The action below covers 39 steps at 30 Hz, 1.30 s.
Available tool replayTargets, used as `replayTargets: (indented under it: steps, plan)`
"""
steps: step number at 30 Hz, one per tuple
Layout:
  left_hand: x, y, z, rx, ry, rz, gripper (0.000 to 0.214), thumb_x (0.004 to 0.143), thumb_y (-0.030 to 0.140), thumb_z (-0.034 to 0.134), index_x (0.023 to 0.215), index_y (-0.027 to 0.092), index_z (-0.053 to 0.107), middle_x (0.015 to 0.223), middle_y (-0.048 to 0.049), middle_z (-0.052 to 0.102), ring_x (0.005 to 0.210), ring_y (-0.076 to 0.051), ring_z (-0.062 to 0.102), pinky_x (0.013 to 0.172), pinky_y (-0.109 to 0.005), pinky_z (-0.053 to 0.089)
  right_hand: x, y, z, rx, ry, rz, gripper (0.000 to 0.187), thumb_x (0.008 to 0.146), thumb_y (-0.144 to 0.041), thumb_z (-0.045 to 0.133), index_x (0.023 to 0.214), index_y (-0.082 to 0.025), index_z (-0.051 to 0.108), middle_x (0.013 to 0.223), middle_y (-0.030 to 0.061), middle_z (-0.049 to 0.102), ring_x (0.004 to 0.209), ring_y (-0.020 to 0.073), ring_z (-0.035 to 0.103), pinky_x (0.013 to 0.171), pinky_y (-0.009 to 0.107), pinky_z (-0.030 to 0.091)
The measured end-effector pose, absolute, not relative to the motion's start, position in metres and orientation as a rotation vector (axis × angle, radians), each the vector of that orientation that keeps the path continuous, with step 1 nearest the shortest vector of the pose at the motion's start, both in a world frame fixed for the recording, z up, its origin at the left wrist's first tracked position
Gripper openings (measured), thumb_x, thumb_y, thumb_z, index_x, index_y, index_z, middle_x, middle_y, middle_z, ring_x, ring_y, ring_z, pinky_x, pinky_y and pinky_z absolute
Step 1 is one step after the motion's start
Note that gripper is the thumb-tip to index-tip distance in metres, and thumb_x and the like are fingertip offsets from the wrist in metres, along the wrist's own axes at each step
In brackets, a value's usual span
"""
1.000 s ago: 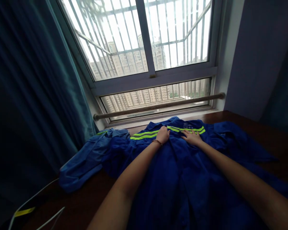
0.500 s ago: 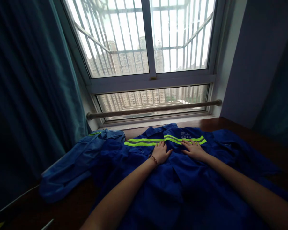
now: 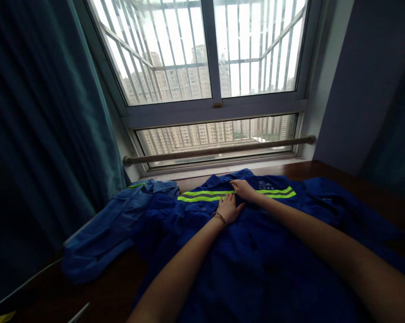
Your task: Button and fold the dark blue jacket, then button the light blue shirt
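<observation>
A blue work jacket (image 3: 256,255) with yellow-green reflective stripes (image 3: 202,196) lies spread on a dark wooden table (image 3: 101,291), collar toward the window. My left hand (image 3: 229,207), with a bead bracelet at the wrist, rests flat on the jacket's chest just below the stripe, fingers stretched out. My right hand (image 3: 243,188) sits just beyond it at the front opening near the collar, fingers pinched on the jacket's edge. The two hands nearly touch.
A window (image 3: 209,67) with outer bars and a horizontal rail (image 3: 219,150) fills the far side. A teal curtain (image 3: 44,125) hangs at the left, a wall at the right. White cables (image 3: 20,287) lie at the table's near left corner.
My right hand has moved left and forward from the stripe's right part to the jacket's front opening and pinched it. My left hand stayed near the centre.
</observation>
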<state>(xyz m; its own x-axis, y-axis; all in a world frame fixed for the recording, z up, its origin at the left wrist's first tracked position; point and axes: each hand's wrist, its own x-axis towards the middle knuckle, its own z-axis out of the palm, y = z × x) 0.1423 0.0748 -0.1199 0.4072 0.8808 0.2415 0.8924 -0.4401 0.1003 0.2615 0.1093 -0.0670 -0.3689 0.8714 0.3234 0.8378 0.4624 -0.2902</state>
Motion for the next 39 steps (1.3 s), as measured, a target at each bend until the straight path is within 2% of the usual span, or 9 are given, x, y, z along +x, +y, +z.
replayTargets:
  steps: [3,6,10,14,19,23,30,35,39]
  plan:
    - [0.132,0.082,-0.121,-2.558,-1.695,-0.398,0.073,0.079,0.061,0.009,0.126,0.01,0.033,0.132,-0.0134,0.035,0.122,-0.025,0.028,0.099,-0.041,0.022,0.258,0.132,-0.09,-1.51,-2.293,0.089,0.035,0.083,-0.018,0.031,0.108,-0.01,0.055,0.111,0.0129,0.056,0.104,0.0194,0.05,0.087,0.029,0.037]
    - [0.117,0.095,-0.122,-2.514,-1.744,-0.374,0.066,0.083,0.054,0.009,0.124,0.01,0.036,0.131,-0.013,0.036,0.121,-0.023,0.031,0.099,-0.037,0.023,0.264,0.139,-0.11,-1.532,-2.333,0.062,0.037,0.084,-0.02,0.031,0.113,-0.01,0.052,0.12,0.0128,0.049,0.112,0.0184,0.043,0.093,0.029,0.032]
    - [0.107,0.111,-0.123,-2.492,-1.8,-0.313,0.052,0.086,0.046,0.015,0.125,0.019,0.035,0.134,-0.0083,0.032,0.122,-0.023,0.028,0.098,-0.041,0.023,0.268,0.14,-0.122,-1.549,-2.404,0.057,0.043,0.085,-0.029,0.032,0.12,-0.009,0.045,0.128,0.0136,0.04,0.12,0.0214,0.033,0.098,0.034,0.026]
    - [0.108,0.119,-0.126,-2.488,-1.879,-0.246,0.05,0.084,0.048,0.02,0.128,0.028,0.03,0.136,-0.0047,0.029,0.124,-0.025,0.025,0.098,-0.045,0.021,0.269,0.14,-0.127,-1.582,-2.453,0.088,0.052,0.085,-0.037,0.026,0.127,-0.007,0.035,0.134,0.0143,0.03,0.124,0.0245,0.024,0.099,0.039,0.022]
    - [0.111,0.122,-0.127,-2.499,-1.883,-0.224,0.052,0.082,0.051,0.02,0.129,0.029,0.029,0.137,-0.0039,0.028,0.124,-0.026,0.024,0.098,-0.046,0.021,0.274,0.135,-0.127,-1.585,-2.537,0.143,0.065,0.082,-0.052,0.024,0.132,-0.011,0.026,0.137,0.0118,0.023,0.126,0.0265,0.02,0.1,0.044,0.018]
    - [0.11,0.12,-0.126,-2.473,-1.884,-0.237,0.051,0.082,0.051,0.021,0.128,0.03,0.029,0.136,-0.0031,0.029,0.124,-0.025,0.024,0.098,-0.045,0.021,0.281,0.123,-0.128,-1.546,-2.566,0.13,0.066,0.081,-0.054,0.024,0.133,-0.013,0.025,0.138,0.0101,0.021,0.127,0.0252,0.017,0.101,0.042,0.016]
    - [0.109,0.111,-0.119,-2.509,-1.768,-0.355,0.043,0.082,0.046,0.033,0.121,0.03,0.041,0.128,-0.0022,0.041,0.118,-0.023,0.034,0.095,-0.041,0.027,0.285,0.104,-0.118,-1.335,-2.567,-0.03,0.052,0.081,-0.041,0.038,0.122,-0.009,0.043,0.127,0.0146,0.041,0.119,0.0247,0.034,0.097,0.035,0.027]
    - [0.109,0.105,-0.115,-2.663,-1.521,-0.519,0.03,0.082,0.029,0.04,0.107,0.022,0.055,0.11,-0.0034,0.056,0.103,-0.017,0.048,0.091,-0.028,0.035,0.286,0.095,-0.104,-1.271,-2.56,-0.019,0.033,0.08,-0.033,0.043,0.1,-0.014,0.061,0.108,0.0101,0.057,0.104,0.021,0.049,0.089,0.029,0.036]
    - [0.11,0.102,-0.113,-2.664,-1.49,-0.59,0.024,0.081,0.024,0.043,0.098,0.021,0.059,0.102,-0.0039,0.058,0.097,-0.016,0.05,0.087,-0.025,0.039,0.286,0.09,-0.1,-1.271,-2.534,-0.027,0.027,0.079,-0.03,0.044,0.085,-0.015,0.066,0.098,0.0087,0.062,0.096,0.0212,0.052,0.085,0.029,0.038]
